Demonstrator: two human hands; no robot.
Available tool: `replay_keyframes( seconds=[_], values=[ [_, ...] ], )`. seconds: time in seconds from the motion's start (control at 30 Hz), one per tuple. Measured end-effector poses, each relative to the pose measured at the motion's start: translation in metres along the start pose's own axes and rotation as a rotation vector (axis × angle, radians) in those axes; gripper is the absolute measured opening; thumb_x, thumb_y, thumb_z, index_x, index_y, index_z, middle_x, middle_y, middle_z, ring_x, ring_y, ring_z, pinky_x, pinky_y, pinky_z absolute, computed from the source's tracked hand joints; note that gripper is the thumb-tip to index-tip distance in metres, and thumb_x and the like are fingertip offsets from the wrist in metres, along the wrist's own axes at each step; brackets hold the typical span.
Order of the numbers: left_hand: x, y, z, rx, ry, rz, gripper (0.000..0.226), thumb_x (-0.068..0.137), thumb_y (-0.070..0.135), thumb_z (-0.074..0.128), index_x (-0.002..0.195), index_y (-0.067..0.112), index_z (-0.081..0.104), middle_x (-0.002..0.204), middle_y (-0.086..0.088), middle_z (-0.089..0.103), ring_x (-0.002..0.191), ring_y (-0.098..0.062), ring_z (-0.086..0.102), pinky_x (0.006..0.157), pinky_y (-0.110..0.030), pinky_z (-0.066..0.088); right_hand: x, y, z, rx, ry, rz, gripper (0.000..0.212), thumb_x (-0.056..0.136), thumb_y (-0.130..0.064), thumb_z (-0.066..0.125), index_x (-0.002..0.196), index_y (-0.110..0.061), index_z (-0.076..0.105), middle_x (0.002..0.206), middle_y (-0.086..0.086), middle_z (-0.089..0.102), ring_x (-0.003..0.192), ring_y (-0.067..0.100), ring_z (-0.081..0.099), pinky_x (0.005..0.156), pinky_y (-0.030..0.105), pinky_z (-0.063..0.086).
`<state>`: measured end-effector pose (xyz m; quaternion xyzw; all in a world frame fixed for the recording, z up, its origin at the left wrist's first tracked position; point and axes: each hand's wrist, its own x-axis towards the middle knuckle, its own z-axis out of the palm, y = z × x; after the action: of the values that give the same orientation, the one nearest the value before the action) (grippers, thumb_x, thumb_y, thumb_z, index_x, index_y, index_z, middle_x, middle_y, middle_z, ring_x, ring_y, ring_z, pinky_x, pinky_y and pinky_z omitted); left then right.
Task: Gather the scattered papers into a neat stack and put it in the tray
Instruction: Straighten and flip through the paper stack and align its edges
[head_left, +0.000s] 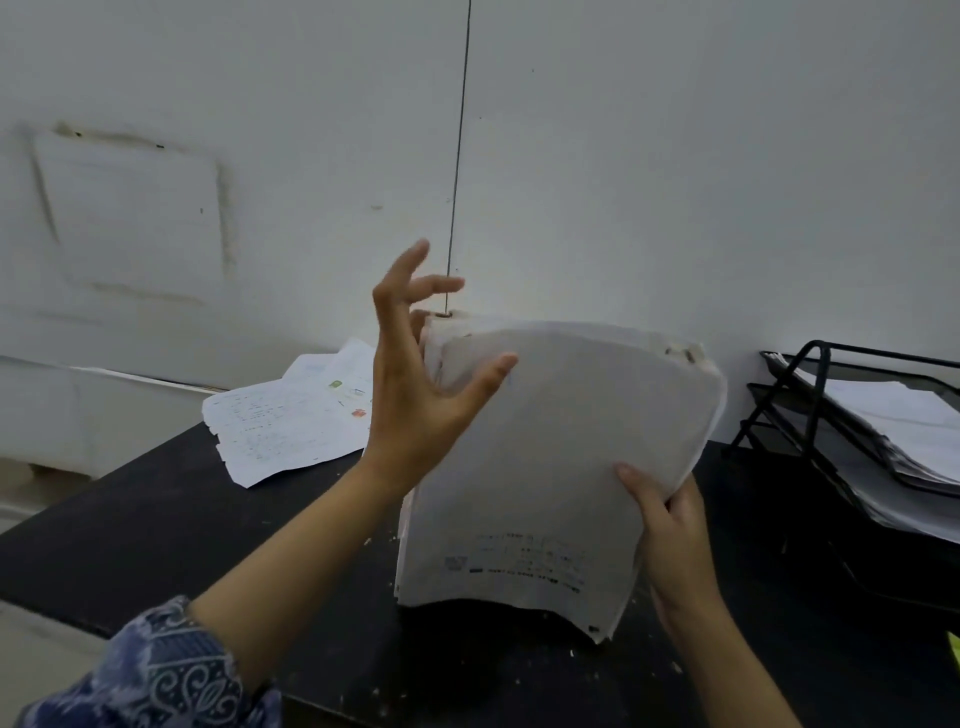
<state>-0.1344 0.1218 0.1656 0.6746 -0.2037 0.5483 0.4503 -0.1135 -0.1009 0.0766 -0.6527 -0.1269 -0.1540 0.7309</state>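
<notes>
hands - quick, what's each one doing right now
Left hand: open, fingers spread, against the left edge of the paper stack.
Right hand: gripping the stack's right edge, holding it upright on the table.

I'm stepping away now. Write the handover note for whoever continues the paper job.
Left hand: open, fingers spread at the top left edge of the held stack.
Right hand: grips the stack's right edge, held upright over the black table.
Done: most sheets gathered in hand.
Left: loose papers lie at the table's far left; collect them, square the stack, put it in the wire tray at right, which already holds papers.
</notes>
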Motion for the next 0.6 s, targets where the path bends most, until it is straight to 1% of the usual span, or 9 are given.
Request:
replay_keyframes(
  seconds=[0.07,0.1,0.17,0.27,0.37,0.43,0.47,0.53,0.6],
  values=[
    [-0.012,-0.007,-0.005,-0.07,-0.049,-0.17,0.09,0.078,0.034,0.076,0.146,0.023,0.018,0.122,0.024,0.049,0.108,-0.008,0.058,0.082,-0.025,0.056,-0.004,0.008,0.002,-0.017,-0.005,0.04,0.041,0.084,-0.031,0.067,0.123,-0.026,0.056,0.105,-0.008,0.069,0.094,0.011,0.067,0.066,0.026,0.056],
    [-0.021,-0.011,-0.006,-0.107,-0.102,-0.262,0.087,0.079,0.032,0.075,0.145,0.028,0.019,0.118,0.031,0.05,0.104,-0.005,0.06,0.077,-0.024,0.058,-0.006,0.013,0.002,-0.041,-0.01,0.057,0.041,0.085,-0.027,0.066,0.124,-0.025,0.055,0.107,-0.006,0.067,0.098,0.014,0.066,0.07,0.029,0.054],
    [-0.038,-0.022,-0.009,-0.118,-0.2,-0.393,0.074,0.08,0.032,0.071,0.138,0.035,0.024,0.109,0.034,0.055,0.099,-0.003,0.063,0.069,-0.022,0.058,-0.007,0.018,0.003,-0.089,-0.009,0.06,0.036,0.089,-0.014,0.061,0.123,-0.025,0.054,0.108,-0.004,0.065,0.1,0.016,0.063,0.071,0.028,0.051],
    [-0.046,-0.032,-0.016,-0.081,-0.245,-0.421,0.058,0.083,0.032,0.067,0.125,0.045,0.029,0.105,0.031,0.059,0.096,0.003,0.063,0.063,-0.014,0.054,-0.004,0.013,0.009,-0.157,-0.027,0.019,0.039,0.089,-0.007,0.057,0.121,-0.028,0.054,0.102,-0.007,0.066,0.091,0.009,0.065,0.063,0.018,0.051],
    [-0.039,-0.043,-0.023,0.012,-0.194,-0.402,0.069,0.085,0.02,0.066,0.135,0.041,0.023,0.109,0.021,0.06,0.09,0.002,0.064,0.064,-0.012,0.053,0.002,0.006,0.022,-0.191,-0.111,0.014,0.046,0.089,-0.007,0.057,0.109,-0.048,0.048,0.098,-0.019,0.064,0.085,-0.003,0.065,0.057,0.012,0.052],
    [-0.035,-0.056,-0.031,0.062,-0.167,-0.412,0.081,0.084,0.01,0.063,0.141,0.044,0.016,0.112,0.015,0.059,0.088,0.001,0.063,0.067,-0.009,0.049,0.006,0.006,0.035,-0.215,-0.184,0.049,0.043,0.09,-0.01,0.057,0.104,-0.05,0.046,0.103,-0.019,0.062,0.085,-0.006,0.064,0.057,0.011,0.051],
    [-0.033,-0.063,-0.036,0.113,-0.166,-0.431,0.086,0.083,0.007,0.062,0.143,0.045,0.013,0.117,0.01,0.059,0.09,-0.001,0.062,0.072,-0.011,0.047,0.007,0.008,0.042,-0.231,-0.215,0.072,0.041,0.091,-0.011,0.057,0.103,-0.049,0.046,0.105,-0.018,0.062,0.085,-0.005,0.064,0.058,0.011,0.05],
    [-0.031,-0.079,-0.05,0.261,-0.201,-0.498,0.091,0.083,0.005,0.062,0.148,0.038,0.008,0.134,-0.001,0.049,0.107,-0.017,0.056,0.086,-0.026,0.043,0.01,0.016,0.059,-0.247,-0.264,0.116,0.036,0.091,-0.013,0.056,0.103,-0.045,0.047,0.106,-0.015,0.061,0.087,-0.001,0.063,0.061,0.014,0.05],
    [-0.032,-0.095,-0.063,0.509,-0.258,-0.533,0.09,0.082,0.008,0.063,0.151,0.029,0.008,0.145,-0.009,0.034,0.125,-0.03,0.041,0.095,-0.037,0.039,0.012,0.026,0.078,-0.25,-0.319,0.158,0.033,0.091,-0.011,0.055,0.103,-0.041,0.046,0.105,-0.014,0.061,0.085,-0.002,0.064,0.06,0.014,0.051]
  ],
)
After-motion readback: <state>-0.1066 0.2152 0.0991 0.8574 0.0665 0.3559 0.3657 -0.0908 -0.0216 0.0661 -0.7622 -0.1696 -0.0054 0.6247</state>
